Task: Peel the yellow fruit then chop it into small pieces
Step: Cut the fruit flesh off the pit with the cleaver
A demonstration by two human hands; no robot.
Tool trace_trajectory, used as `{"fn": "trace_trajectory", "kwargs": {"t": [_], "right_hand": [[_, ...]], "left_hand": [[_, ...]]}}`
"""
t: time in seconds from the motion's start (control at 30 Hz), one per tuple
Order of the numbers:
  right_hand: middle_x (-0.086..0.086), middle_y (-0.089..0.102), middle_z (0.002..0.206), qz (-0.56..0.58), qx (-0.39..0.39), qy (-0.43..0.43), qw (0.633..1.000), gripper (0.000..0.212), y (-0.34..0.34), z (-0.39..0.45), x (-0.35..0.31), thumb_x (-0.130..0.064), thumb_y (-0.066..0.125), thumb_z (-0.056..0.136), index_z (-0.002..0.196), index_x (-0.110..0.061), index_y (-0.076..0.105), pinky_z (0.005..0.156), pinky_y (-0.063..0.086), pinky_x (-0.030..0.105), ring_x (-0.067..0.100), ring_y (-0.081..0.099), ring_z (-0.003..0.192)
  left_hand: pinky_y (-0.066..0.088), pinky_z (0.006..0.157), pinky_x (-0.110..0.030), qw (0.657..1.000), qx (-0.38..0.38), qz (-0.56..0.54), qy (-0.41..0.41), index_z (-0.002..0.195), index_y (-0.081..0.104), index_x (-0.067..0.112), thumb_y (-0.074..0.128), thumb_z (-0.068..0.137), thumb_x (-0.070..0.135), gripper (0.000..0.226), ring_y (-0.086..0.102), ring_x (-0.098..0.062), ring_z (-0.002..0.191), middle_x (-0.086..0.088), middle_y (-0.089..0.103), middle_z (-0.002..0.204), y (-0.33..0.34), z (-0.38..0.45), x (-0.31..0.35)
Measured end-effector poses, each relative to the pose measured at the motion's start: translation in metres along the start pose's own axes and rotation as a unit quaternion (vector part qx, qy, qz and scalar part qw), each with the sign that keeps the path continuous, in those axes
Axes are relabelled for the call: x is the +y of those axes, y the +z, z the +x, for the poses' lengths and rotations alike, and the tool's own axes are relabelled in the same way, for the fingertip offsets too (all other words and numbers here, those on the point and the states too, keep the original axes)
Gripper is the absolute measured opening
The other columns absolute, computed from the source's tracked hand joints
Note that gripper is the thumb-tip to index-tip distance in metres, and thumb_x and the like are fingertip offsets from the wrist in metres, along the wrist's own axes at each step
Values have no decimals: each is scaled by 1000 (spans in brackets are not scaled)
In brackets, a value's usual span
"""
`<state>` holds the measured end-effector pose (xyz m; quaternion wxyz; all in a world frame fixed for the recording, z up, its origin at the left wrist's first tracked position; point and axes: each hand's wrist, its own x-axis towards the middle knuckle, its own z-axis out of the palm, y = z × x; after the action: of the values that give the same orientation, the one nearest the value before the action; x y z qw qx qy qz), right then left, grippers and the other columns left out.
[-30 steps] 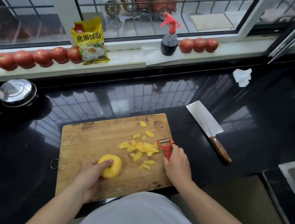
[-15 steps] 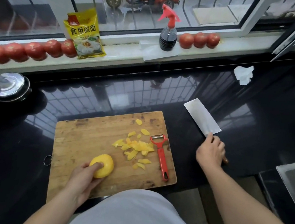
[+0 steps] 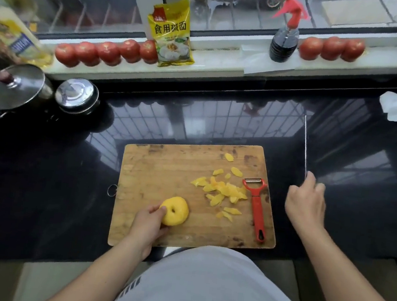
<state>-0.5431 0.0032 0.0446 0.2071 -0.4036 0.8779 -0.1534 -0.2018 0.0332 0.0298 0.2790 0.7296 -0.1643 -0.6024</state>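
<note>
The right hand (image 3: 306,203) hides the knife's handle, its blade (image 3: 305,145) shows only edge-on, and the blurred bottle (image 3: 15,30) at upper left is cropped.

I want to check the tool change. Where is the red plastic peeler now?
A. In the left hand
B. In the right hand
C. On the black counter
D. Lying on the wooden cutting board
D: the red plastic peeler lies on the wooden cutting board, beside the yellow peel scraps; neither hand touches it.
</note>
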Motion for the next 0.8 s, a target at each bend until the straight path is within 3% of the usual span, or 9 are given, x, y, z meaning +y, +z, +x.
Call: {"fn": "trace_trajectory", "kwargs": {"t": [0.07, 0.13, 0.2, 0.27, 0.37, 0.43, 0.47, 0.67, 0.8], "right_hand": [[7, 56, 122, 91, 12, -33, 995, 43, -6, -34, -29, -36, 41, 102, 139, -17, 51, 85, 47, 44, 26, 55, 101], [-1, 66, 103, 177, -29, -59, 982, 34, -11, -70, -56, -45, 42, 104, 110, -21, 66, 78, 51, 40, 19, 62, 93], [-1, 66, 80, 198, -117, -68, 971, 33, -7, -100, -76, -39, 45, 106, 85, -23, 65, 62, 48, 36, 18, 62, 74], [1, 64, 68, 160, -193, -90, 964, 35, 7, -123, -83, -34, 48, 106, 76, -23, 62, 59, 50, 42, 23, 62, 65], [-6, 61, 70, 64, -233, -171, 955, 27, 28, -147, -76, -32, 48, 104, 79, -29, 55, 63, 53, 44, 18, 60, 67], [-14, 57, 79, 25, -244, -219, 944, 18, 35, -158, -72, -30, 49, 105, 88, -34, 50, 61, 44, 24, 8, 55, 75], [-16, 54, 80, 23, -251, -230, 940, 16, 36, -163, -72, -28, 49, 105, 91, -36, 47, 61, 39, 20, 7, 54, 76], [-17, 44, 69, -21, -282, -230, 931, 18, 50, -172, -72, -26, 49, 106, 90, -30, 42, 54, 39, 19, 6, 47, 62], [-16, 44, 67, -31, -300, -214, 929, 17, 52, -174, -71, -27, 47, 107, 90, -28, 42, 50, 30, 20, 10, 46, 62]], "left_hand": [[56, 75, -33, 1000, -1, 7, -2, 133, 63, 12, 52, 108, 17, 28, 61, -26, 119, -9, 64, 127, -8, 1, -2], [56, 75, -31, 1000, -11, 9, 0, 132, 64, 16, 52, 108, 16, 27, 64, -25, 117, -7, 67, 125, -15, 0, -5], [57, 76, -29, 999, -27, 17, 10, 131, 66, 19, 53, 107, 16, 28, 67, -22, 110, -5, 71, 121, -20, -1, -8], [61, 81, -32, 999, -30, 25, 25, 132, 66, 19, 57, 105, 15, 29, 69, -22, 103, -6, 72, 117, -25, 0, -13], [63, 85, -38, 999, -35, 10, 18, 133, 62, 17, 64, 102, 15, 31, 69, -24, 93, -11, 70, 113, -26, 1, -19], [63, 85, -39, 999, -43, 4, 17, 131, 60, 16, 66, 101, 15, 30, 70, -24, 89, -12, 70, 112, -23, 1, -21], [64, 85, -40, 999, -41, 3, 19, 129, 60, 16, 66, 101, 15, 29, 71, -24, 88, -12, 70, 111, -21, 2, -21], [64, 84, -42, 1000, -20, -7, 11, 119, 63, 15, 67, 101, 19, 19, 72, -22, 80, -8, 72, 107, -19, 9, -20], [65, 85, -42, 1000, -24, -15, 9, 119, 63, 15, 67, 101, 20, 18, 72, -20, 80, -9, 71, 110, -19, 8, -21]]}}
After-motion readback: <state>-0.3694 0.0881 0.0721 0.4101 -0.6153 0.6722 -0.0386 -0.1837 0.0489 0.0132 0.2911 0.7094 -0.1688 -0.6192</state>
